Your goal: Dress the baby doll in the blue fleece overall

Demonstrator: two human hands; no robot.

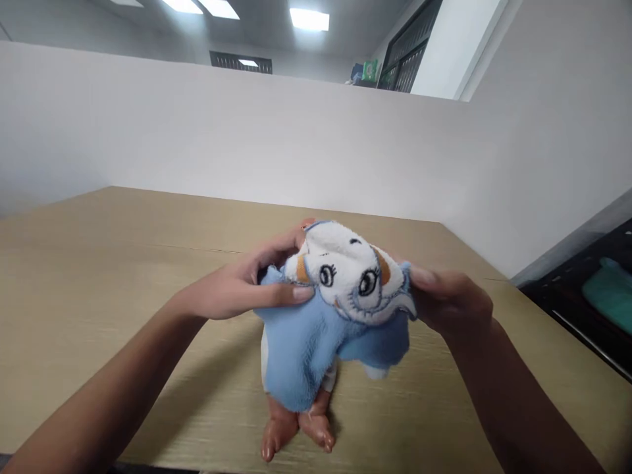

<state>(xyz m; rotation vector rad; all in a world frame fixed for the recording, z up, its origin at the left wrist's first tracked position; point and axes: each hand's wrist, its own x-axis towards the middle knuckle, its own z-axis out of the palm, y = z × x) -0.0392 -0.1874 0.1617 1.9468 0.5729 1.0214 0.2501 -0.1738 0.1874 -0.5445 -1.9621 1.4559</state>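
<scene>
A small doll stands on the wooden table (99,276), its bare feet (296,431) showing below a blue fleece garment (301,349). The garment's white hood (345,270) has embroidered eyes and orange ears, and it covers the doll's head. My left hand (247,283) grips the left side of the hood and blue fabric, thumb pressed along the front. My right hand (447,299) pinches the right edge of the hood. The doll's body and head are hidden by the cloth.
A white partition wall (197,131) runs behind the table. At the right, past the table edge, a dark shelf (582,296) holds a teal cloth (612,293). Ceiling lights show above.
</scene>
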